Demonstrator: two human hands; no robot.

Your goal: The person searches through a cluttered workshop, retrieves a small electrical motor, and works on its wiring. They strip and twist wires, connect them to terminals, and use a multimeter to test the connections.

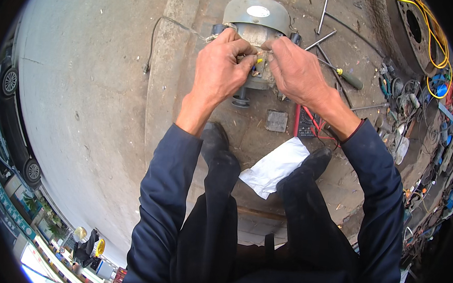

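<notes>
An electric motor with a rounded grey cover (258, 11) stands on the ground in front of me, its pulley (240, 100) pointing toward me. Both hands are over the motor's wiring area, where a short yellow-sleeved wire end (259, 60) shows between them. My left hand (222, 63) is closed in a pinch of thumb and fingers. Opposite it, my right hand (299, 71) is also closed, fingertips together at the motor's right side. Whatever lies between the fingertips is too small or hidden to name. A black capacitor-like cylinder (219, 29) sits beside the motor's left side.
A red-framed multimeter (307, 123) with red leads, a square metal plate (277, 121) and white paper (274, 168) lie nearer me. A screwdriver (351, 78) and metal rods lie right, before scrap and a wheel rim (414, 28). A dark cord (152, 43) runs left.
</notes>
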